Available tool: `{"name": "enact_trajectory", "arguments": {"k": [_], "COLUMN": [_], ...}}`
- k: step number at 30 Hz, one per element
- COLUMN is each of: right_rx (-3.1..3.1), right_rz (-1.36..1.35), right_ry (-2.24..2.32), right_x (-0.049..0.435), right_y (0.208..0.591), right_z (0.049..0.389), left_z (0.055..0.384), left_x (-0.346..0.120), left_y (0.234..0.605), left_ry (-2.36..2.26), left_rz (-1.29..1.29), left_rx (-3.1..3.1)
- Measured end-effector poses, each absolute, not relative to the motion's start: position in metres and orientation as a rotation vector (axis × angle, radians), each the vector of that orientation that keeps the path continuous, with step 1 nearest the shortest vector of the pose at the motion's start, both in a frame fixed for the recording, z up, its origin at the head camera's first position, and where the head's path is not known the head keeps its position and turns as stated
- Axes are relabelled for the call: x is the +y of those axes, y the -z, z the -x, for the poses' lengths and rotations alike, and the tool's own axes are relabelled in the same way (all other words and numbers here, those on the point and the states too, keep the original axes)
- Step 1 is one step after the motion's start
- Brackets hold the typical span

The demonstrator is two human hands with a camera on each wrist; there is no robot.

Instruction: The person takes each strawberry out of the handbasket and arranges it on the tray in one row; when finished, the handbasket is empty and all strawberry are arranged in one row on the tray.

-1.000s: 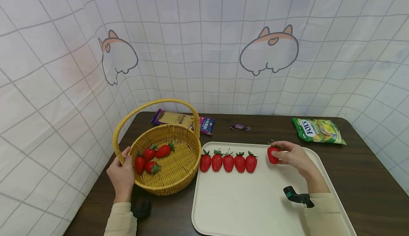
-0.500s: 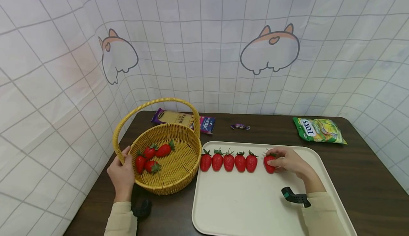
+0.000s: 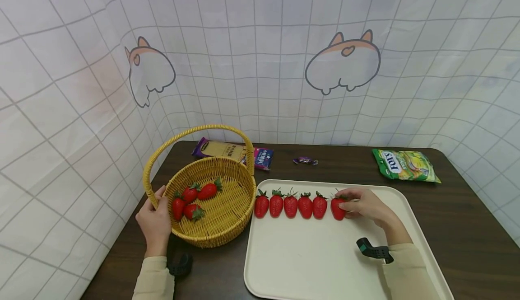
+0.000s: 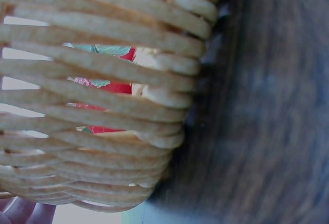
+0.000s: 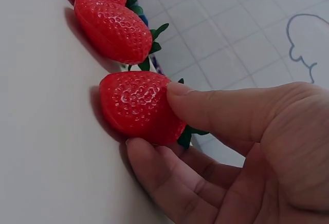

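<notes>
My right hand (image 3: 365,207) pinches a red strawberry (image 5: 136,103) between thumb and fingers, low on the white tray (image 3: 300,255). Just left of it, a row of several strawberries (image 3: 290,206) lies along the tray's far edge, leaves pointing away. A small gap parts the held strawberry from the row's right end. At the left, my left hand (image 3: 155,223) grips the yellow wicker basket (image 3: 227,236) at its rim by the handle's base. Several strawberries (image 3: 207,192) lie in the basket's left part. In the left wrist view the basket weave (image 4: 103,147) hides most of that hand.
Behind the basket lies a purple and yellow snack packet (image 3: 223,150). A small purple wrapped candy (image 3: 305,161) sits beyond the tray, and a green candy bag (image 3: 406,166) lies at the back right. A grid-patterned curtain (image 3: 260,65) hangs behind the dark wooden table (image 3: 471,227).
My right hand has lowered the strawberry onto the tray and moved it left, closer to the row. The left hand and the basket have stayed in place.
</notes>
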State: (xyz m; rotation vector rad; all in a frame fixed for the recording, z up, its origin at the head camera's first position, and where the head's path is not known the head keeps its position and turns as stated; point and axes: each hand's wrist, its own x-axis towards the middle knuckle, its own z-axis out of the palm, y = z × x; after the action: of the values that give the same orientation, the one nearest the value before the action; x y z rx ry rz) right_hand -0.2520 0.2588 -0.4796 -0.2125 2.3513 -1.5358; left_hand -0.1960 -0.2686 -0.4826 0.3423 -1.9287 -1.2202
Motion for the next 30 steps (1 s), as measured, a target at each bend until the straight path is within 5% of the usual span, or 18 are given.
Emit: {"name": "enact_trajectory", "arguments": {"k": [30], "right_rx": [2.361], "right_rz": [0.247], "right_ry": [1.545], "right_x": [0.2561], "right_y": [0.4850], "right_z": [0.2550], "left_z": [0.1965], "left_x": [-0.2695], "left_y": [0.4830], "left_ry": [1.210], "left_rz": [-0.333], "left_rx": [-1.936]}}
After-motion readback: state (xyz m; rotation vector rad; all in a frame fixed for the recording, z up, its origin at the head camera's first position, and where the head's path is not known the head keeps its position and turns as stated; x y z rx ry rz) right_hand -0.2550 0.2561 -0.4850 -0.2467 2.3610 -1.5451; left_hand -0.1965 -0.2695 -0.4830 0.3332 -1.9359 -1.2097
